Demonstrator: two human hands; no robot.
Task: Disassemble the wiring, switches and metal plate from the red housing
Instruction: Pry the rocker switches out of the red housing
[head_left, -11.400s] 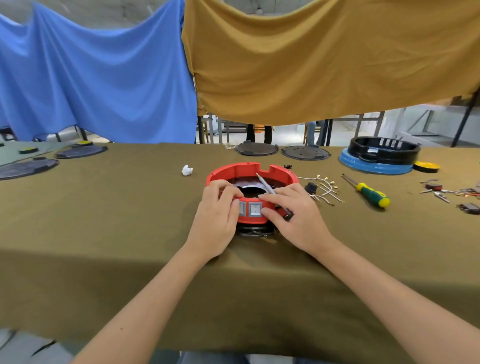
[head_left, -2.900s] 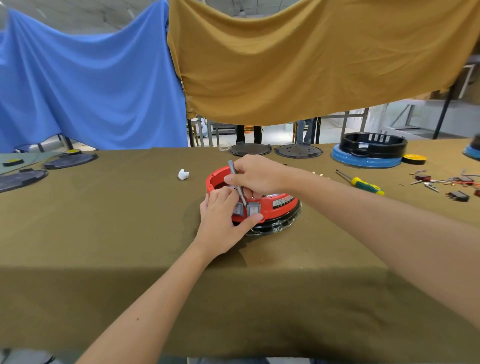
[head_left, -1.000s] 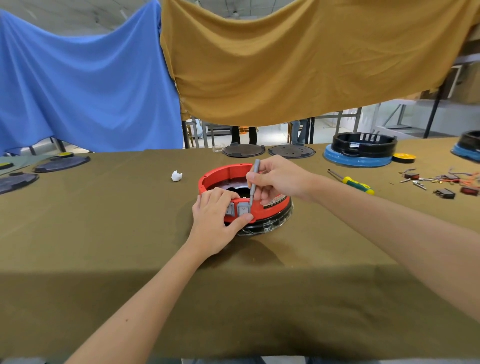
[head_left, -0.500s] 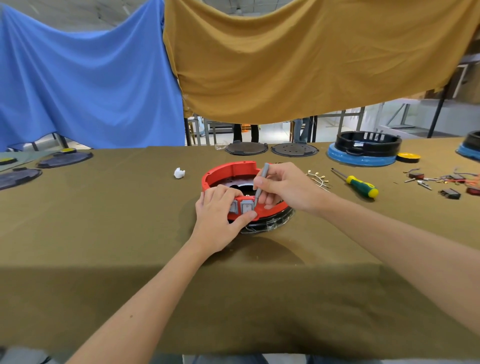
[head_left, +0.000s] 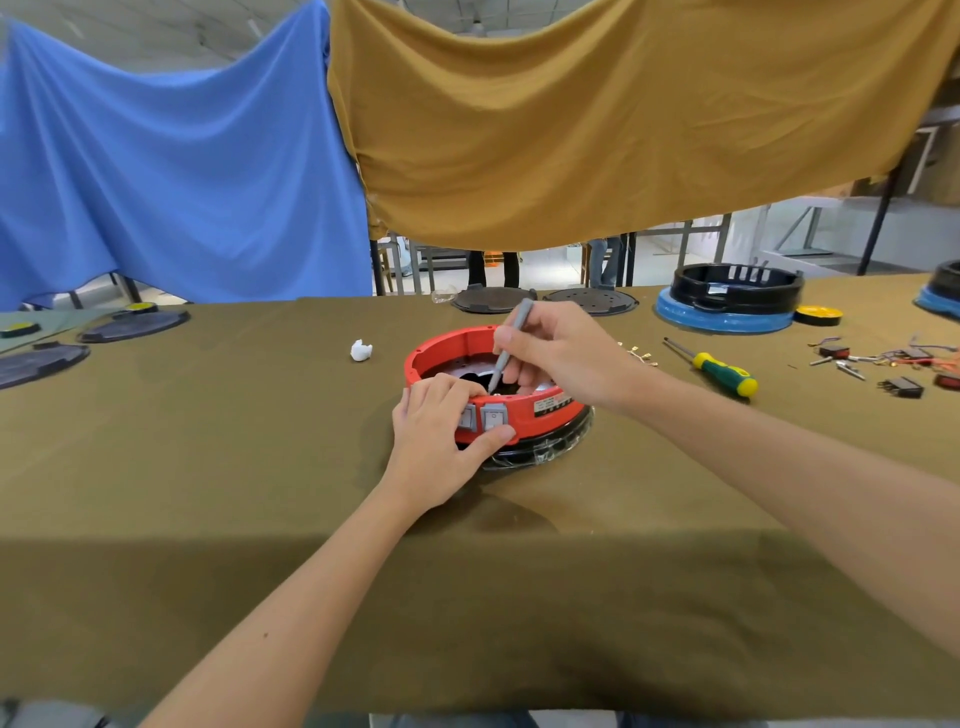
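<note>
The round red housing (head_left: 447, 345) sits on a black base in the middle of the olive table. Two grey rocker switches (head_left: 491, 418) are set in its near wall. My left hand (head_left: 434, 436) grips that wall, fingers curled over the rim and thumb under the switches. My right hand (head_left: 561, 353) holds a thin grey tool (head_left: 511, 338) like a pen, its tip down inside the housing just behind the switches. A shiny metal plate (head_left: 540, 385) shows partly inside, mostly hidden by my hands.
A green-and-yellow screwdriver (head_left: 719, 370) and loose terminal wires (head_left: 639, 356) lie right of the housing. Further right are small switches and wires (head_left: 883, 364). A blue-and-black housing (head_left: 727, 301) and dark discs (head_left: 491, 300) stand at the back. A white scrap (head_left: 361, 349) lies left.
My right hand has swung the grey tool more upright and pushed its tip down inside the housing behind the switches. My left hand keeps its grip on the switch wall.
</note>
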